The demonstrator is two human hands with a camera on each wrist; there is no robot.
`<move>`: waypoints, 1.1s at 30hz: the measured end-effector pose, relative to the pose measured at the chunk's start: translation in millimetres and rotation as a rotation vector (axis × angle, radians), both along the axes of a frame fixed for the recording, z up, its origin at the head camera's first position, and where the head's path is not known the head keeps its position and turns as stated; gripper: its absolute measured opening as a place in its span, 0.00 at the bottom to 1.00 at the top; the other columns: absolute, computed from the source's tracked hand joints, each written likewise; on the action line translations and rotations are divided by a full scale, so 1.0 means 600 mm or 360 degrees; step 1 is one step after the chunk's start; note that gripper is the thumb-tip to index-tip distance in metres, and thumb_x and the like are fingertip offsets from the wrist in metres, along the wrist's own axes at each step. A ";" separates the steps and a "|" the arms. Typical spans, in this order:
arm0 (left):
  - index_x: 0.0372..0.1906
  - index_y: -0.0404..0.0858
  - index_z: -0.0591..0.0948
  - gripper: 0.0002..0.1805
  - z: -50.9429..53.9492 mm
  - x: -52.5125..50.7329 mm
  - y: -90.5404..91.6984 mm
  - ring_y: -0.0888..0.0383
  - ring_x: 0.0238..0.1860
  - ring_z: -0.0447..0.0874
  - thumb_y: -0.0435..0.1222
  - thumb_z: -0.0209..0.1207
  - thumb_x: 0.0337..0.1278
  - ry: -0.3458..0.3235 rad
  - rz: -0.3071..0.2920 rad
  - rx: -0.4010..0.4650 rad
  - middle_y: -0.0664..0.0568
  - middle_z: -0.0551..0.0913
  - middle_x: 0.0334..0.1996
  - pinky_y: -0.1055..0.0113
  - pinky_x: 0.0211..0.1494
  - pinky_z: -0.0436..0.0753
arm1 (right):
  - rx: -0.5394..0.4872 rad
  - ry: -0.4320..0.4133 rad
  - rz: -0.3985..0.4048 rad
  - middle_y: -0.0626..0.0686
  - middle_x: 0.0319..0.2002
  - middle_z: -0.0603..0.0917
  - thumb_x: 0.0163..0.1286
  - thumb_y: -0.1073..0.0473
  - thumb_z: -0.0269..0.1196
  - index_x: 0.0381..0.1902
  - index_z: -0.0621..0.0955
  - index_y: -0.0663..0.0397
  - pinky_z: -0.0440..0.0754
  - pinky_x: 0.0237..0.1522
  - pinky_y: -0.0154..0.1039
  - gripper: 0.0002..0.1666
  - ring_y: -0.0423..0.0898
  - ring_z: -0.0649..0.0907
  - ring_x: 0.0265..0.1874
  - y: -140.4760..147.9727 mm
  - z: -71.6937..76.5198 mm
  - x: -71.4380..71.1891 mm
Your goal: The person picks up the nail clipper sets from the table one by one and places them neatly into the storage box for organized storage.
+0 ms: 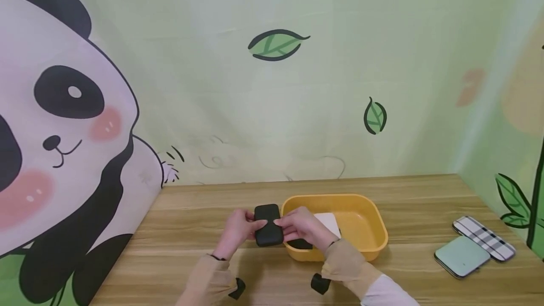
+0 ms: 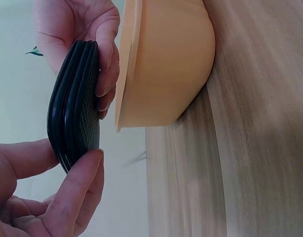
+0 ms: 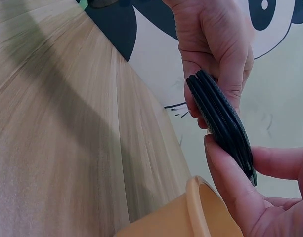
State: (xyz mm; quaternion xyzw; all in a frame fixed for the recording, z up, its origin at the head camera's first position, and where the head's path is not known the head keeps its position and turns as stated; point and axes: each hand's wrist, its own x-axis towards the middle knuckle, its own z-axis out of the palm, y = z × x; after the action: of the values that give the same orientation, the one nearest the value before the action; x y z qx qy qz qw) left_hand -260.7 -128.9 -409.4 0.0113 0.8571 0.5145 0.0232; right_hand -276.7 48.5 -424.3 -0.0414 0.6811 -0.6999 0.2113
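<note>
A black, rounded rectangular case [image 1: 268,225] is held up left of the yellow basket [image 1: 361,252]. My left hand [image 1: 238,230] pinches its left edge and my right hand [image 1: 307,226] pinches its right edge, thumbs on the near face. Seen edge-on in the left wrist view, the case [image 2: 74,106] shows layered dark edges and a textured side, between the left hand [image 2: 57,192] and the right hand [image 2: 89,44]. The right wrist view also has the case [image 3: 223,123] edge-on, gripped by the left hand [image 3: 218,54] and right hand [image 3: 260,192].
Inside the basket lie a white item [image 1: 329,222] and a black item [image 1: 301,244], partly hidden by my right hand. On the right of the wooden table [image 1: 408,202], a pale green square item [image 1: 462,255] overlaps a plaid one [image 1: 484,238].
</note>
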 end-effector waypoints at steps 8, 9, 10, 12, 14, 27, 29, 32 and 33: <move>0.32 0.25 0.75 0.13 0.005 -0.006 0.008 0.56 0.20 0.77 0.32 0.64 0.48 -0.0013 0.0000 -0.0059 0.44 0.75 0.25 0.59 0.28 0.80 | -0.0001 -0.0015 -0.0033 0.62 0.26 0.81 0.59 0.66 0.61 0.42 0.75 0.79 0.80 0.30 0.43 0.18 0.50 0.82 0.24 0.008 0.004 -0.005; 0.32 0.25 0.75 0.13 0.005 -0.006 0.010 0.56 0.20 0.77 0.32 0.64 0.48 -0.0014 -0.0001 -0.0059 0.44 0.75 0.24 0.59 0.28 0.80 | -0.0001 -0.0012 -0.0034 0.63 0.26 0.81 0.59 0.66 0.61 0.42 0.75 0.79 0.80 0.30 0.43 0.18 0.50 0.82 0.24 0.010 0.004 -0.006; 0.32 0.25 0.74 0.13 0.005 -0.006 0.012 0.56 0.21 0.78 0.32 0.64 0.48 -0.0014 -0.0002 -0.0055 0.44 0.75 0.24 0.59 0.28 0.80 | 0.0001 -0.0008 -0.0034 0.63 0.26 0.81 0.59 0.66 0.61 0.42 0.75 0.79 0.80 0.30 0.43 0.18 0.50 0.82 0.24 0.011 0.005 -0.006; 0.32 0.25 0.74 0.14 0.005 -0.007 0.015 0.55 0.21 0.78 0.32 0.64 0.48 -0.0014 0.0003 -0.0055 0.44 0.75 0.24 0.59 0.28 0.80 | 0.0005 -0.0008 -0.0034 0.63 0.26 0.81 0.59 0.66 0.61 0.42 0.75 0.79 0.80 0.30 0.44 0.18 0.50 0.82 0.24 0.014 0.004 -0.006; 0.32 0.25 0.73 0.14 0.005 -0.008 0.019 0.55 0.21 0.78 0.32 0.65 0.48 -0.0017 0.0008 -0.0051 0.44 0.75 0.24 0.59 0.28 0.80 | 0.0006 -0.0010 -0.0039 0.62 0.26 0.81 0.59 0.66 0.61 0.42 0.75 0.78 0.80 0.30 0.44 0.18 0.50 0.82 0.24 0.018 0.004 -0.006; 0.31 0.26 0.73 0.14 0.005 -0.009 0.038 0.54 0.21 0.77 0.31 0.65 0.47 0.0037 -0.0015 -0.0081 0.44 0.74 0.23 0.59 0.27 0.79 | -0.0004 -0.0015 -0.0042 0.60 0.26 0.81 0.59 0.66 0.61 0.42 0.75 0.78 0.80 0.29 0.43 0.17 0.49 0.82 0.24 0.036 0.004 -0.006; 0.31 0.26 0.73 0.14 0.005 -0.009 0.040 0.54 0.21 0.77 0.31 0.65 0.47 0.0040 -0.0020 -0.0088 0.44 0.74 0.23 0.59 0.27 0.79 | -0.0002 -0.0009 -0.0043 0.60 0.26 0.81 0.59 0.66 0.61 0.41 0.75 0.78 0.80 0.29 0.43 0.17 0.49 0.82 0.24 0.038 0.005 -0.005; 0.31 0.25 0.73 0.14 0.005 -0.009 0.044 0.54 0.20 0.77 0.31 0.65 0.47 0.0036 -0.0020 -0.0083 0.44 0.74 0.23 0.60 0.27 0.79 | -0.0003 -0.0006 -0.0046 0.60 0.26 0.81 0.59 0.66 0.61 0.41 0.75 0.78 0.80 0.29 0.43 0.17 0.50 0.82 0.23 0.041 0.006 -0.006; 0.31 0.26 0.73 0.14 0.005 -0.010 0.045 0.55 0.20 0.77 0.31 0.65 0.47 0.0032 -0.0018 -0.0079 0.44 0.74 0.23 0.60 0.26 0.79 | 0.0000 -0.0008 -0.0048 0.60 0.26 0.81 0.59 0.66 0.61 0.41 0.75 0.78 0.80 0.29 0.43 0.17 0.49 0.82 0.23 0.043 0.005 -0.006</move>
State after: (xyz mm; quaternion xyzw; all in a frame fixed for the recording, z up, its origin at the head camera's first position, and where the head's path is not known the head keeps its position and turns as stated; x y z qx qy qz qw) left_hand -266.5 -101.7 -406.6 0.0206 0.8697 0.4929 0.0177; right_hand -280.1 74.0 -421.1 -0.0294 0.6811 -0.7031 0.2023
